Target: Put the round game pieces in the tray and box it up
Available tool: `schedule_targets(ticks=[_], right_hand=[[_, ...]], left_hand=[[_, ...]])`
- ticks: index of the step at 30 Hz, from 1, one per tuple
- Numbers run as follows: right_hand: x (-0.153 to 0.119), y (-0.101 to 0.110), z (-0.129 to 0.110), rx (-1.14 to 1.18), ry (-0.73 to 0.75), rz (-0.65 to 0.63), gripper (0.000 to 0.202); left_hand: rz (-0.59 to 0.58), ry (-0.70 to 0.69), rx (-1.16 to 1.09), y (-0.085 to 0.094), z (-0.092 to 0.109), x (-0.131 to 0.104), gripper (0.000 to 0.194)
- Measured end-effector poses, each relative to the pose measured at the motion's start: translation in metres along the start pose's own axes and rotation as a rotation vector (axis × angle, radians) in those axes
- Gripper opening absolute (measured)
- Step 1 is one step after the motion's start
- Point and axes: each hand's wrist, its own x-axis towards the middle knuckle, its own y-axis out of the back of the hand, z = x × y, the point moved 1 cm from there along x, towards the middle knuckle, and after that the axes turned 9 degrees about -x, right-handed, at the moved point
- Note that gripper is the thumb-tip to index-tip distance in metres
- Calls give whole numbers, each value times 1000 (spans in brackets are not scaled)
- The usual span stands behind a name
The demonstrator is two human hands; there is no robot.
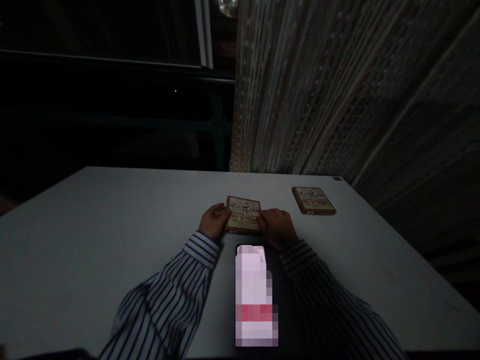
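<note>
A flat square box (244,214) with dark lettering and a floral print on its lid is near the middle of the white table. My left hand (214,220) grips its left edge, fingers curled and thumb against the side. At its right edge my right hand (278,227) pinches the corner side. Whether the box rests on the table or is slightly raised, I cannot tell. Just below, between my forearms, a phone (255,295) lies with its screen lit; the screen is blurred out.
A second box (314,201) of the same look lies toward the table's back right. The white table (112,240) reaches back to a string curtain (285,100) on the right. A dark window with a pale frame (204,35) stands behind on the left.
</note>
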Motion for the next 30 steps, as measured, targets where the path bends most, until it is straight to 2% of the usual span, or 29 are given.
schedule_targets(ticks=[5,12,17,20,27,30], right_hand=[[0,0,0,3,10,12,33],[0,0,-1,23,-10,-9,34],[0,0,1,142,-49,-8,33],[0,-2,4,359,-138,10,32],[5,-11,7,1061,-431,1,34],[8,-10,6,1171,-461,-23,28]], left_hand=[[-66,67,-46,-1,-5,-1,45],[-38,94,-100,-1,-8,0,53],[-53,85,-123,0,-8,-1,55],[-77,76,-149,1,-7,-1,57],[-110,62,-213,1,-7,-1,62],[-123,68,-247,-1,-6,-3,60]])
